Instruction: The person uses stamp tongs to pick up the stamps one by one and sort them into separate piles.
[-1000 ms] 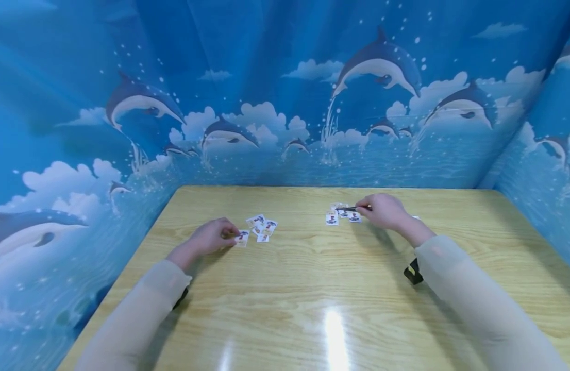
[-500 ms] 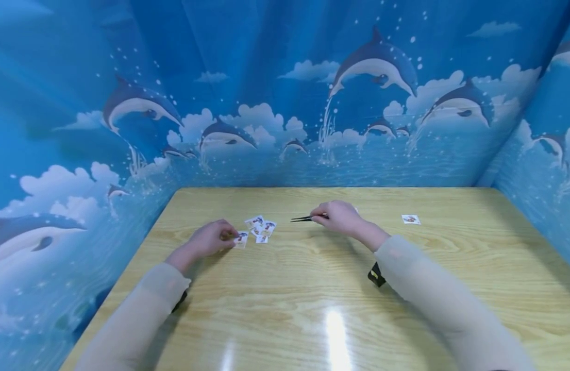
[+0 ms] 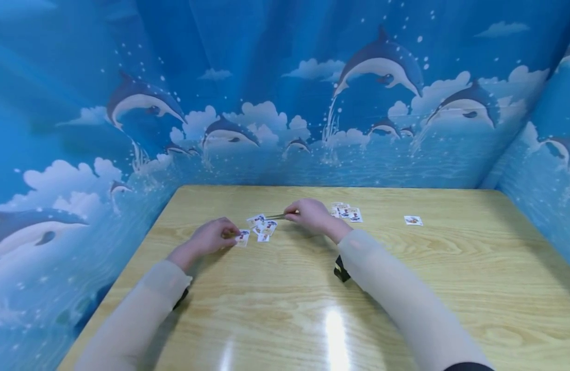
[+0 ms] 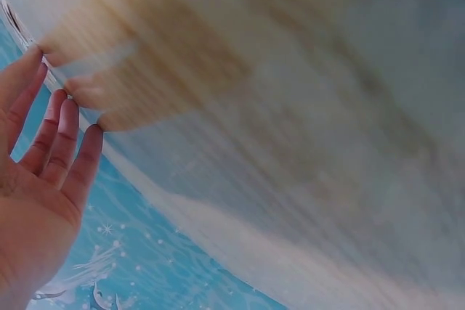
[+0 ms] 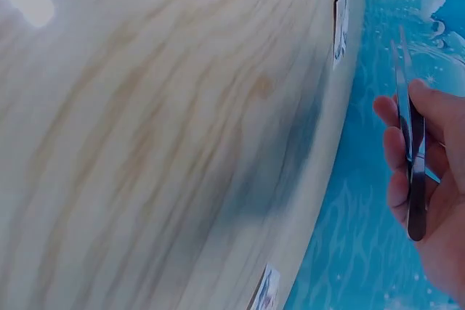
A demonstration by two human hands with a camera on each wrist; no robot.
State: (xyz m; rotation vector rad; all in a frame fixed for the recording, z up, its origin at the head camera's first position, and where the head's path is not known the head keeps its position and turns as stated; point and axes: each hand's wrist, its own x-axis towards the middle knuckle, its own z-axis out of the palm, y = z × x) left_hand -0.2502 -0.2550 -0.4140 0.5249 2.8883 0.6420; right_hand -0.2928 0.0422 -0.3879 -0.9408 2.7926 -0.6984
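In the head view, my left hand [image 3: 208, 237] lies low over the table with its fingertips on a small printed card [image 3: 242, 239]. Its fingers look fairly straight in the left wrist view, their tips resting on the tabletop. Just right of that card is a loose, overlapping pile of similar cards [image 3: 268, 229]. My right hand [image 3: 307, 212] grips dark metal tweezers [image 3: 279, 217], which point left across the top of this pile. Seen from the right wrist, the tweezers' [image 5: 409, 136] tips are slightly apart with no card visible between them.
A second cluster of cards [image 3: 351, 213] lies to the right, behind my right hand. Farther right, a single card [image 3: 413, 220] is by itself on the wooden table [image 3: 275, 293]. A blue dolphin-printed curtain [image 3: 262, 154] borders the table's back and sides.
My right hand has carried the tweezers left, from the right cluster of cards to the left pile. Cards it covered on the right now show. My left hand has stayed in place.
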